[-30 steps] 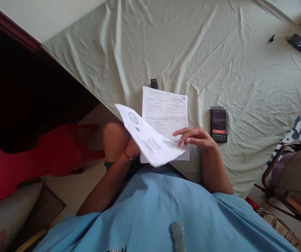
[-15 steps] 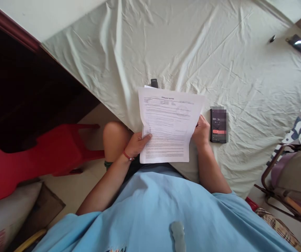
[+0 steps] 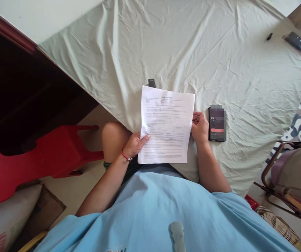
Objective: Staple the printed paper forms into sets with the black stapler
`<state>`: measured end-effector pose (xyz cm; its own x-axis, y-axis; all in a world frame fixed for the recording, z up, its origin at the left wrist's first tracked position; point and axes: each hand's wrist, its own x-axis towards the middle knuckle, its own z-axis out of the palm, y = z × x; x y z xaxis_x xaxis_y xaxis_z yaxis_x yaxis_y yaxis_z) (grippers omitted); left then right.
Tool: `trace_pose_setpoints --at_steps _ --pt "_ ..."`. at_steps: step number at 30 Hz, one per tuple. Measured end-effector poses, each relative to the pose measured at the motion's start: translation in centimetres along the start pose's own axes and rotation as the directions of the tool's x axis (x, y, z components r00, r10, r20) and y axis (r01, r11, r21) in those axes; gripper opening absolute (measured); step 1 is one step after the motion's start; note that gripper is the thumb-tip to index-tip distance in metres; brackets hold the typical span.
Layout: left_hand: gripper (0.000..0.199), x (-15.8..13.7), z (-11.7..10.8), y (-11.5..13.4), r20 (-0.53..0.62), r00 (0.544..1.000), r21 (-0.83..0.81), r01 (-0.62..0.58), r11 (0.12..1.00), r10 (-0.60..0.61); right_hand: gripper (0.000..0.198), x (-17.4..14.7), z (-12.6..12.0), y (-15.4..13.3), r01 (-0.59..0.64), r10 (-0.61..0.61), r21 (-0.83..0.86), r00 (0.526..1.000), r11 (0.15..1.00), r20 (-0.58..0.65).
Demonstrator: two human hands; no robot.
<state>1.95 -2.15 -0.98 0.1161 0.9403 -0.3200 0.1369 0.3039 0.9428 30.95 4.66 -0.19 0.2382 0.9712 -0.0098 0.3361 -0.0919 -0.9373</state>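
A small stack of printed sheets of paper (image 3: 166, 129) lies tilted between my hands, its top page covered in lines of small print. My left hand (image 3: 137, 143) grips the left edge, thumb on top and fingers hidden beneath. At the right edge is my right hand (image 3: 200, 127), its fingers curled in against the paper's side with the tips partly hidden. Just beyond the top edge a small black object (image 3: 151, 83) shows in part. A phone (image 3: 217, 124) with a timer on its partly blurred screen rests to the right of my right hand.
A wrinkled pale green cloth (image 3: 192, 45) covers the surface in front. Far right lie a dark shiny device (image 3: 298, 42) and a small black item (image 3: 269, 36). A red plastic stool (image 3: 63, 150) stands left; a metal-framed chair (image 3: 278, 164) is at right.
The upper sheet's right side, spread out toward my right hand before, now lies straight in line with the stack. My right hand's fingers show more at the edge. The left hand keeps its hold.
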Motion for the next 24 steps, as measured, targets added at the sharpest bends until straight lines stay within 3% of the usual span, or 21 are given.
trace_pose_setpoints --at_steps 4,9,15,17,20,24 --pt "0.066 -0.1 0.1 0.5 -0.008 1.0 0.017 0.011 1.0 -0.011 0.012 -0.1 -0.1 0.2 -0.002 0.003 -0.047 1.0 0.999 0.024" --pt "0.069 -0.1 0.2 0.8 -0.026 0.999 0.002 0.019 1.0 -0.019 0.016 -0.8 -0.3 -0.6 0.006 -0.003 -0.104 1.0 0.995 0.027" --pt "0.074 0.1 0.3 0.7 -0.039 0.998 -0.036 0.047 0.998 -0.048 0.018 -1.5 0.0 -1.9 0.201 -0.22 -0.187 0.971 0.962 -0.093" --pt "0.073 0.1 0.3 0.7 -0.042 0.997 -0.043 0.056 0.998 -0.058 0.018 -1.6 0.1 -2.1 0.218 -0.24 -0.188 0.965 0.958 -0.105" --pt "0.073 0.1 0.3 0.7 -0.04 0.996 -0.057 0.075 0.996 -0.077 0.013 -1.6 0.0 -2.1 0.209 -0.224 -0.137 0.969 0.968 -0.102" --pt "0.073 0.0 0.3 0.6 -0.034 0.994 -0.089 0.096 0.991 -0.099 0.013 -1.4 -0.3 -1.8 0.176 -0.179 0.131 0.984 0.976 0.008"
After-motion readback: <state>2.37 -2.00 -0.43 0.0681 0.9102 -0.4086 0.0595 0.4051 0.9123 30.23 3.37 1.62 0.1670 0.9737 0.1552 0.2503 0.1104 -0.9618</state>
